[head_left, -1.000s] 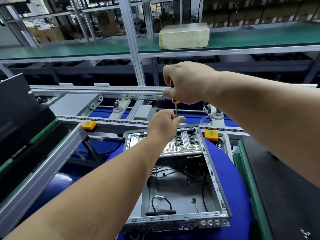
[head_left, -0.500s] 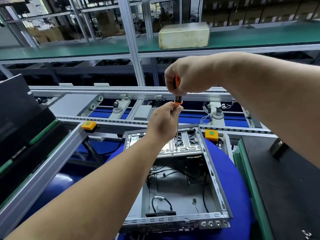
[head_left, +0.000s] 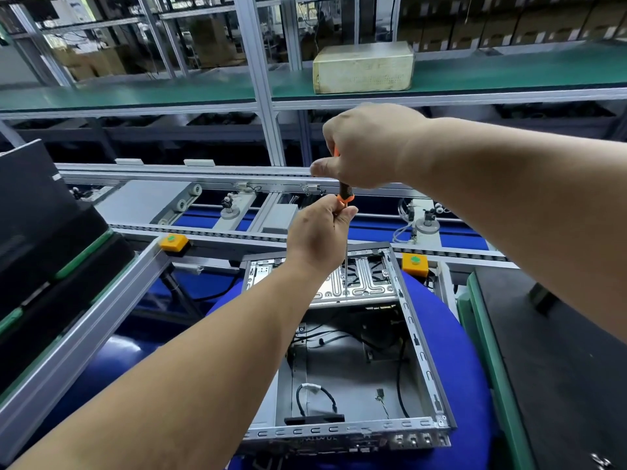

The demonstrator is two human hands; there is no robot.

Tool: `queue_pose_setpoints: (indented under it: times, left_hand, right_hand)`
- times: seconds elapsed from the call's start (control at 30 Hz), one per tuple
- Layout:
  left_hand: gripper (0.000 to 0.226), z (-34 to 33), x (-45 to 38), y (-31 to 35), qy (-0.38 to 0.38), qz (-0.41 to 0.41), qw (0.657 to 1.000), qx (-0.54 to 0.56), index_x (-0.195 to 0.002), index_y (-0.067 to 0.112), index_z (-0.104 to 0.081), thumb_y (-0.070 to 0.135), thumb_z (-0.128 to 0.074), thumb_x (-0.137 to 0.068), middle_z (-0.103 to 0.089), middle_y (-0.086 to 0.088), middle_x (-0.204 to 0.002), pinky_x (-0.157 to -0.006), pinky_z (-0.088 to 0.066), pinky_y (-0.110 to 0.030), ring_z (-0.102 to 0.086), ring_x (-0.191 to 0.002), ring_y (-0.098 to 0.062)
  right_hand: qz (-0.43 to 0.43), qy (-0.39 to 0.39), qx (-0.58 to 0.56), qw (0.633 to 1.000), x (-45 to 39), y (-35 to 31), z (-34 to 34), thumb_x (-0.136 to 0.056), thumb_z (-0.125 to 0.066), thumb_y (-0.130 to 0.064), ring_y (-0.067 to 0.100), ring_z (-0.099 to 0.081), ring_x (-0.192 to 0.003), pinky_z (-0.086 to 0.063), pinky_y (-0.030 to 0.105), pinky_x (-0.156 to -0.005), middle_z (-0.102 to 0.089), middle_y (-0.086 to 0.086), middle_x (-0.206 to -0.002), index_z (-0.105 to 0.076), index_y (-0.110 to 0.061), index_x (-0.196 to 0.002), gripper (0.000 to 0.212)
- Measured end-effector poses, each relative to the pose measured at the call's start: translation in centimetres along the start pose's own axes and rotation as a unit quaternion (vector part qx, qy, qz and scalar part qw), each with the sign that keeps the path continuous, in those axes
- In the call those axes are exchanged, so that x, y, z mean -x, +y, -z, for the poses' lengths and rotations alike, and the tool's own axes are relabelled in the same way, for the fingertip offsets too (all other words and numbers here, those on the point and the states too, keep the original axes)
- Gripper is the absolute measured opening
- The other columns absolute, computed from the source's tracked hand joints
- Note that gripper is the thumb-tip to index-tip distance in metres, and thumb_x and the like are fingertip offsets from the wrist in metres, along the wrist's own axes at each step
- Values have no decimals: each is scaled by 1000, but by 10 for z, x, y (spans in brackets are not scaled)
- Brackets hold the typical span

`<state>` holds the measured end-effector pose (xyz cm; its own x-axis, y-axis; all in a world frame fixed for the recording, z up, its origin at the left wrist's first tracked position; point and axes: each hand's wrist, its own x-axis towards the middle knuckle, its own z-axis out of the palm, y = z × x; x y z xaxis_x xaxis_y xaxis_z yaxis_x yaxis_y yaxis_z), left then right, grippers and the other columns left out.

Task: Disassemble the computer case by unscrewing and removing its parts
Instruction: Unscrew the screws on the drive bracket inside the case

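Note:
An open grey computer case point(head_left: 420, 354) lies on a round blue mat point(head_left: 464, 334), with loose black cables inside and a ribbed metal plate point(head_left: 359, 283) at its far end. My right hand point(head_left: 366, 147) grips the orange-and-black handle of a screwdriver point(head_left: 345, 195) held upright over that plate. Below it, my left hand point(head_left: 319, 232) pinches the thin shaft just under the handle. The tip reaches down to the plate; what it touches is too small to tell.
A conveyor frame point(head_left: 237, 201) with rollers runs behind the case, with orange blocks point(head_left: 173, 242) point(head_left: 414, 264) at each side. Black units point(head_left: 51, 239) stand at the left. A dark mat with green edge point(head_left: 549, 368) lies at the right. A beige box point(head_left: 363, 67) sits on the green shelf.
My right hand has turned on the screwdriver handle, wrist rotating, and sits slightly lower than half a second ago. My left hand keeps its pinch on the shaft.

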<state>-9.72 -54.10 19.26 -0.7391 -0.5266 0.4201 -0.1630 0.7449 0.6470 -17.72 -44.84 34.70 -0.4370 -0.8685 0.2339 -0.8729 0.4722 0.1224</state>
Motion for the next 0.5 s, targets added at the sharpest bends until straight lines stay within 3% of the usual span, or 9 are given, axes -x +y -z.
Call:
queue_pose_setpoints:
  times: [0.13, 0.37, 0.43, 0.5]
  left_hand:
    - [35, -1, 0, 1, 12, 6, 1000, 1, -74, 33, -46, 38, -62, -105, -53, 13, -62, -63, -35, -33, -52, -65, -16]
    - [34, 0, -1, 2, 13, 12, 1000, -10, -79, 23, -50, 42, -62, -104, -51, 10, -63, -66, -40, -37, -55, -72, -25]
    - [35, 0, -1, 2, 14, 17, 1000, -10, -79, 21, -51, 43, -63, -104, -53, 10, -64, -68, -43, -38, -56, -73, -24]
    - [34, -1, -1, 1, 13, 23, 1000, 1, -81, 21, -54, 45, -62, -103, -56, 10, -67, -70, -45, -38, -57, -74, -23]
  right_hand:
    - [-20, 5, 31, 999, -5, -1, 2, -92, -46, -76, 17, -51, -68, -33, 29, -53, -57, -3, -78, -60, -22, -91, 55]
    - [-37, -39, 36, 998, -6, -7, 9, -97, -49, -66, 24, -58, -78, -34, 29, -53, -61, 0, -85, -65, -18, -99, 50]
    - [-21, -72, 28, 997, -4, -9, 13, -100, -50, -55, 28, -61, -86, -41, 32, -57, -65, 4, -93, -66, -15, -104, 44]
    - [7, -108, 1, 994, -2, -9, 18, -101, -54, -44, 32, -64, -93, -53, 41, -74, -68, 10, -100, -67, -11, -109, 36]
